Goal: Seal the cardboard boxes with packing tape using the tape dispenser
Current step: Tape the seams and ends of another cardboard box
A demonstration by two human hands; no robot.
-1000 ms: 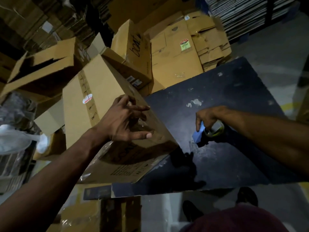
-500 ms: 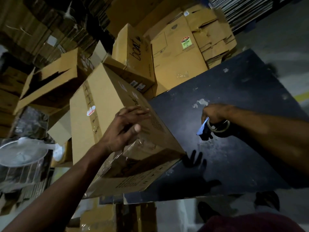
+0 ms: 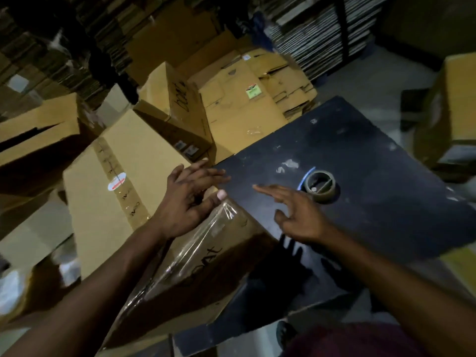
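A long cardboard box (image 3: 134,176) lies tilted over the left edge of the black table (image 3: 373,202), with a taped seam along its top and loose clear tape on its near end. My left hand (image 3: 190,199) rests on the box's near top edge with the fingers spread. Over the table, just right of the box, my right hand (image 3: 296,215) hovers with straight fingers and holds nothing. The tape dispenser (image 3: 320,186), a brown roll with a blue blade, lies on the table just beyond my right hand.
Open and flattened cardboard boxes (image 3: 244,99) are piled behind and left of the table. Another box (image 3: 453,109) stands at the far right. Stacked sheets (image 3: 322,34) fill the back. My shoes show below the table's near edge.
My right hand has let go of the tape dispenser, which now lies on the table, and has moved left toward the box. My left hand stays on the box, fingers straighter.
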